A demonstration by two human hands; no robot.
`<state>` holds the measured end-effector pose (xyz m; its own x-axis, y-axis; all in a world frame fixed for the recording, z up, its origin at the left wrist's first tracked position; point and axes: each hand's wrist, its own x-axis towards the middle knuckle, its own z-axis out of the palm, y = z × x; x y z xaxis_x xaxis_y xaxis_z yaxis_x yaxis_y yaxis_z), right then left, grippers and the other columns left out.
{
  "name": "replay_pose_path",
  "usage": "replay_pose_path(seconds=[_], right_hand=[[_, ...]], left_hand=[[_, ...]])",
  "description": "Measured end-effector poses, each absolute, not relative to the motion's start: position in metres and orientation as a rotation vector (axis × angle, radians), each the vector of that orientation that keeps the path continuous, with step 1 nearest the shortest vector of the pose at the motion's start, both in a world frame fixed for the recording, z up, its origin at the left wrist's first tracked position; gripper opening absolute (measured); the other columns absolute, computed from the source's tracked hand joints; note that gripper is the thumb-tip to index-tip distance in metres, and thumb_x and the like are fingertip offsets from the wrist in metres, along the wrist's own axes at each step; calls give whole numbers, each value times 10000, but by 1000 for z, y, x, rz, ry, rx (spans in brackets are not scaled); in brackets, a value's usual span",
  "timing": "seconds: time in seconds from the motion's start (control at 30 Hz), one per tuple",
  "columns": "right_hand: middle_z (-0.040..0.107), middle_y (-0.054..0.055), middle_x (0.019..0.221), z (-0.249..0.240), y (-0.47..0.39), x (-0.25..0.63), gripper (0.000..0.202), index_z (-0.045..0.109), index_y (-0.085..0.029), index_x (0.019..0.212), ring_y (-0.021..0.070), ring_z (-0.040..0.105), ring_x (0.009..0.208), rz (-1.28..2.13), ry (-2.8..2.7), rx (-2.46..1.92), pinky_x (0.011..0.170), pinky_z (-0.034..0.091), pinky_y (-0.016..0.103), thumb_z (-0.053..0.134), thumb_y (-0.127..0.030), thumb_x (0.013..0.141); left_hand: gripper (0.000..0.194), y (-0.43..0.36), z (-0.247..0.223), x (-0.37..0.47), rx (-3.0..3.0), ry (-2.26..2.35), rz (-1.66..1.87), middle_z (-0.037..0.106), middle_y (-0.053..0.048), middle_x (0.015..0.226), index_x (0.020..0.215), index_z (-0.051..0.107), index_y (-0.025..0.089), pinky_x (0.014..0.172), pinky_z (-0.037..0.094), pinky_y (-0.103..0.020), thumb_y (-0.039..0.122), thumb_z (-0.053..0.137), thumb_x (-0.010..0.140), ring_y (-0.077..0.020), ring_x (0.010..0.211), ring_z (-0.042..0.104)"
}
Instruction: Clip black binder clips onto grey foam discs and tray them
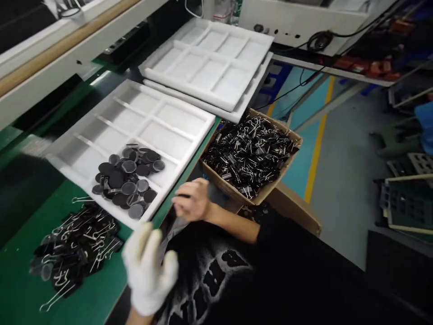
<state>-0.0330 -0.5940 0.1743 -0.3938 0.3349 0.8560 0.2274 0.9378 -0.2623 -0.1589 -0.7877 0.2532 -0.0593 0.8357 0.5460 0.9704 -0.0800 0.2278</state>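
Observation:
My left hand (pixel 149 271), in a white glove, is raised over the table's front edge, its fingers apart and nothing seen in them. My bare right hand (pixel 192 199) is curled closed in front of the near foam tray; a thin dark bit shows between its fingers, too small to name. Round black and clear discs (pixel 128 178) lie heaped in the near corner of the white foam tray (pixel 176 108). Left of my gloved hand, a pile of black binder clips (pixel 81 243) rests on the green table (pixel 20 280).
Right of the table stands a cardboard box (pixel 230 192) full of binder clips. Two stacked white foam trays (pixel 216 74) lie behind the near one, their corner reaching over the box. A white machine rail (pixel 84 40) runs along the table's far left side.

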Motion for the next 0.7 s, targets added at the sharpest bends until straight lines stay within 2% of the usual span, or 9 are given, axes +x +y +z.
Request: replay_pose_path(seconds=[0.1,0.17,0.23,0.33,0.47,0.53,0.57,0.63,0.7], right_hand=[[635,95,1191,188,-548,71,302,671,-276,1217,290,583,1169,46,-1814,-975,1046,383,515,596,-353,935],[581,149,1331,201,-501,140,443,639,-257,1333,359,509,1299,104,-1669,-1436,1077,384,590,525,-491,975],[536,191,1402,208,-458,191,620,599,-256,1435,405,442,1377,309,-1564,-1742,1094,380,647,461,-652,978],[450,236,1520,205,-422,217,812,527,-270,1540,466,376,1454,661,-1467,-1993,1149,321,713,389,-808,947],[178,229,1712,187,-423,185,974,383,-312,1630,526,206,1547,831,-1286,-2100,1173,278,754,447,-905,861],[106,220,1741,180,-427,163,958,344,-323,1638,522,165,1555,788,-1193,-2096,1149,275,787,501,-866,864],[119,214,1742,177,-429,155,892,368,-328,1620,510,168,1555,752,-1159,-2095,1142,271,795,518,-815,888],[219,196,1722,175,-430,142,685,492,-328,1521,478,177,1557,680,-1126,-2095,1143,266,790,516,-695,943],[343,186,1667,172,-430,134,521,604,-311,1386,442,195,1557,611,-1133,-2070,1144,287,763,488,-610,976]], left_hand=[[631,-715,242,-92,-2407,-2154,-1241,443,-118,1638,1659,257,364,1159,530,-525,345,448,1058,-304,1489,497],[582,-655,234,-58,-2560,-2316,-1550,395,-110,1690,1676,133,373,1124,559,-455,414,282,1115,-243,1496,502],[595,-589,229,-37,-2537,-2447,-1640,336,-101,1729,1686,103,367,1149,528,-472,518,184,1116,-252,1552,427],[739,-498,228,-18,-2455,-2622,-1387,284,-142,1745,1684,200,295,1257,387,-534,691,182,1060,-314,1599,328],[823,-416,228,9,-2554,-2838,-801,336,-205,1703,1641,378,307,1182,406,-627,784,292,977,-431,1501,454],[821,-395,226,24,-2477,-2987,-603,328,-200,1700,1614,431,356,1119,416,-690,806,325,936,-504,1482,434],[821,-388,224,31,-2414,-3054,-526,324,-189,1697,1597,452,392,1087,413,-723,827,333,911,-544,1486,395],[817,-381,220,39,-2318,-3140,-420,346,-173,1666,1554,494,452,1031,416,-754,865,334,868,-597,1483,329],[793,-378,217,41,-2299,-3161,-386,395,-177,1603,1497,554,465,1006,431,-731,874,347,850,-597,1458,334]])
